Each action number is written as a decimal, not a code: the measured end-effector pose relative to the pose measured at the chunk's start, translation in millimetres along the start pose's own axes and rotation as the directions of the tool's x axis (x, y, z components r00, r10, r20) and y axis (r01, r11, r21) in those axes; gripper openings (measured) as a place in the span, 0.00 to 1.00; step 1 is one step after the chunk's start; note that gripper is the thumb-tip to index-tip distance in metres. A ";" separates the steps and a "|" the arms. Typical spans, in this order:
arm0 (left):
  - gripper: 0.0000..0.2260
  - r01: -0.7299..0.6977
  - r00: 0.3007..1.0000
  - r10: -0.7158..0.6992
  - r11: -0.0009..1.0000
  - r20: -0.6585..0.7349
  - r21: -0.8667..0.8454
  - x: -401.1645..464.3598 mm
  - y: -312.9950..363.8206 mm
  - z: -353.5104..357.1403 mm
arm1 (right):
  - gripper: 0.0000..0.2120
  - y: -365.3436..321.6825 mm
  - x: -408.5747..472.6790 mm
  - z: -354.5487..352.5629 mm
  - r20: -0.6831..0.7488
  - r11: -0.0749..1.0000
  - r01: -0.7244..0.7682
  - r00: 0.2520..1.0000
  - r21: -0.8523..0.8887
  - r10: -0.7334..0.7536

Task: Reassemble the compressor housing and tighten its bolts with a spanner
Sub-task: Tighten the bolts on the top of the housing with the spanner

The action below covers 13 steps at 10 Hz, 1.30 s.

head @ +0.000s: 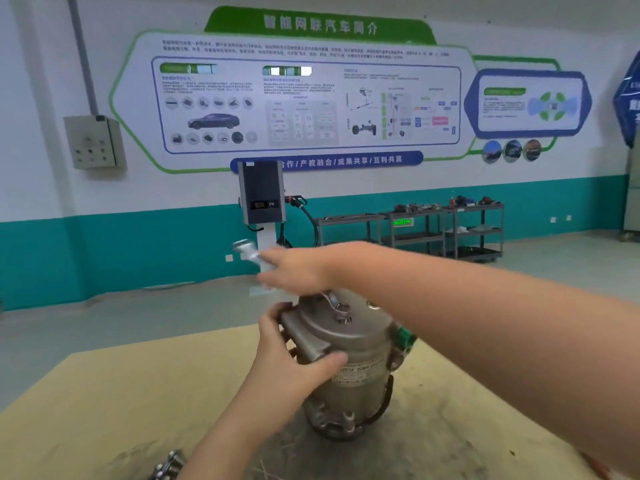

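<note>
Gripping the compressor (349, 362) with left hand (294, 355) at nine o'clock, right hand (298, 268) clutching blurred spanner (247, 251) above.

Headline 智能网联汽车简介 on the green wall banner (318, 26); below it, partly legible digits "20134" on the compressor label (360, 374).

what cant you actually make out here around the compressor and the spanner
- Head view, spanner: motion blur smears its far end, and the right hand covers its middle, so the grip is unclear.
- Compressor: the left hand hides its left flank; the label print is too small to read.
- Loose metal parts: cut off by the bottom edge.
- Bolt seating: too small to judge.
</note>
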<state>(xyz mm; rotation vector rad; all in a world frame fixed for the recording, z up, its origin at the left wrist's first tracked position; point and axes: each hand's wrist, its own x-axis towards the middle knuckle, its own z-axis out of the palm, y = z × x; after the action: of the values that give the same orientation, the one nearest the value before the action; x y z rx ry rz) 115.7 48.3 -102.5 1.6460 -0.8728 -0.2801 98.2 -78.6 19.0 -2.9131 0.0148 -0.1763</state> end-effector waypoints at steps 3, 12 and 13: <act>0.36 -0.172 0.983 0.180 0.968 0.029 -0.181 18.8 -21.2 0.2 | 0.16 110.6 -99.9 42.8 -0.453 0.457 0.317 0.863 0.831 0.224; 0.36 -0.130 0.990 0.138 0.979 0.037 -0.156 20.0 -26.1 -2.2 | 0.15 97.4 -126.0 54.5 -0.584 0.264 0.530 0.787 0.806 0.199; 0.37 -0.113 0.988 0.130 0.975 0.082 -0.190 15.3 -24.9 -2.3 | 0.15 59.1 -137.4 63.2 -0.598 0.806 0.592 0.646 0.000 -0.474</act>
<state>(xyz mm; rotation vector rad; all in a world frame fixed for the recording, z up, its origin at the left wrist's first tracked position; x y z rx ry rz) 137.3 40.4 -120.7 1.4105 -0.9851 -0.3452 -30.4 -119.1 -71.5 -2.4524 -0.7383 -1.0872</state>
